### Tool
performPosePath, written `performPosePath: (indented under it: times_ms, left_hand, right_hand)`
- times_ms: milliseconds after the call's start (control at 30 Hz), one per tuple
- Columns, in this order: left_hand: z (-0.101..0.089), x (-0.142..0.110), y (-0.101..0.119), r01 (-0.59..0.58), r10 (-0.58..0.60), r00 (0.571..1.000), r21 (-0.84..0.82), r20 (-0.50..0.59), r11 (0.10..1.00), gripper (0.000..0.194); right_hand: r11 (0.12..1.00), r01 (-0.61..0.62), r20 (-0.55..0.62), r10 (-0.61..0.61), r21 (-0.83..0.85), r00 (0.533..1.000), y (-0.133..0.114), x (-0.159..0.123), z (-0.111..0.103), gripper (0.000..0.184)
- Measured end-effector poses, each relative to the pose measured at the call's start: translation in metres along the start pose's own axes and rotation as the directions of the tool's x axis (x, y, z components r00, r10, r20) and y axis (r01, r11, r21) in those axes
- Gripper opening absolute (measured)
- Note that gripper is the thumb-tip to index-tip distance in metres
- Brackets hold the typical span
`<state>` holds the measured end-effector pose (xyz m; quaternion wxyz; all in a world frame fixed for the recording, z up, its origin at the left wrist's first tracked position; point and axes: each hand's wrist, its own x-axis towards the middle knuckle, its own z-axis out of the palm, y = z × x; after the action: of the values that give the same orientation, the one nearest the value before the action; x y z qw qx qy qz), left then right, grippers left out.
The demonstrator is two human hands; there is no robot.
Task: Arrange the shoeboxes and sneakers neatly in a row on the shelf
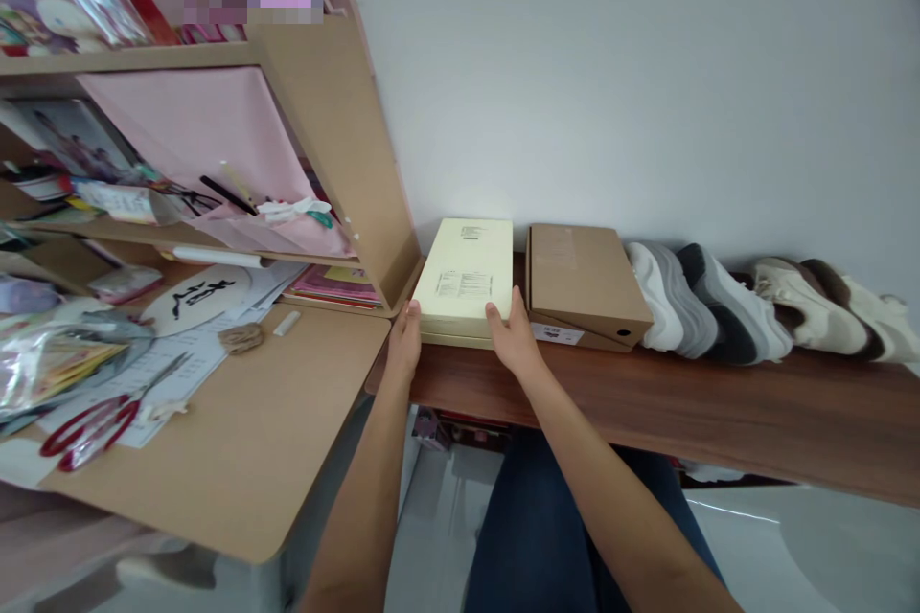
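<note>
A pale yellow shoebox (467, 259) with printed text on its lid lies on a dark wooden shelf top (460, 378), against the wall. My left hand (406, 342) grips its near left corner, thumb up at the lid's edge. At the near right corner my right hand (514, 335) holds the box, its thumb on the lid and the other fingers along the side. Just right of that hand sits a brown cardboard shoebox (586, 278) with a white label, its lid slightly askew. The undersides of both boxes are hidden.
Grey-and-white sneakers (733, 302) and cream-and-brown shoes (819, 306) line the shelf on the right. A desk (287, 421) at left carries red-handled scissors (107, 417), papers, twine (241, 337) and plastic packets. Its upright hutch panel (337, 144) stands close to the yellow box.
</note>
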<state>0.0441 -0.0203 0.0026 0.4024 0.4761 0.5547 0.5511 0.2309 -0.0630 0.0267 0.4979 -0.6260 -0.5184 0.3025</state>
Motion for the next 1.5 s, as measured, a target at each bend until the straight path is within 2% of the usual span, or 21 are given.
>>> performPosePath:
  times_ms: [233,400,567,667,900,1033,1167,1367,1500]
  left_hand:
    - [0.006,-0.003,0.008,-0.030,0.030,1.000,-0.120,-0.004,0.992,0.054]
    - [0.010,-0.006,0.011,0.004,-0.006,1.000,-0.107,-0.018,0.994,0.055]
    - [0.011,-0.007,0.013,-0.068,0.062,0.997,-0.129,-0.048,0.989,0.055]
    - [0.007,-0.006,0.016,-0.072,0.064,0.994,-0.095,-0.090,0.993,0.056]
    - [-0.006,-0.007,0.046,-0.165,0.162,0.983,-0.033,-0.086,0.986,0.051]
    - [-0.009,-0.009,0.065,-0.253,0.247,0.962,-0.039,-0.117,0.967,0.046]
    - [-0.008,-0.014,0.076,-0.306,0.298,0.943,-0.034,-0.148,0.951,0.046]
    - [-0.002,-0.017,0.075,-0.345,0.345,0.911,0.040,-0.228,0.938,0.046]
    - [0.004,-0.010,0.066,-0.295,0.258,0.922,-0.090,-0.289,0.951,0.053]
  right_hand:
    - [1.000,0.016,-0.007,-0.016,-0.017,1.000,-0.002,-0.001,-0.001,0.081]
    - [1.000,0.005,-0.020,-0.005,-0.005,1.000,-0.005,-0.001,0.000,0.079]
    - [1.000,0.026,-0.037,-0.026,-0.014,0.999,-0.011,-0.005,0.002,0.079]
    - [1.000,0.023,-0.030,-0.023,-0.014,0.999,-0.013,-0.009,0.003,0.079]
    - [0.996,0.000,-0.036,0.003,0.087,0.999,-0.013,-0.015,0.011,0.076]
    - [0.986,-0.017,-0.030,0.022,0.164,0.999,-0.007,-0.016,0.017,0.077]
    - [0.984,-0.015,0.003,0.015,0.177,1.000,0.003,-0.016,0.019,0.076]
    - [0.980,-0.061,0.047,0.053,0.190,0.997,0.017,-0.012,0.016,0.076]
    - [0.992,-0.041,0.013,0.040,0.116,0.999,0.015,-0.009,0.008,0.078]
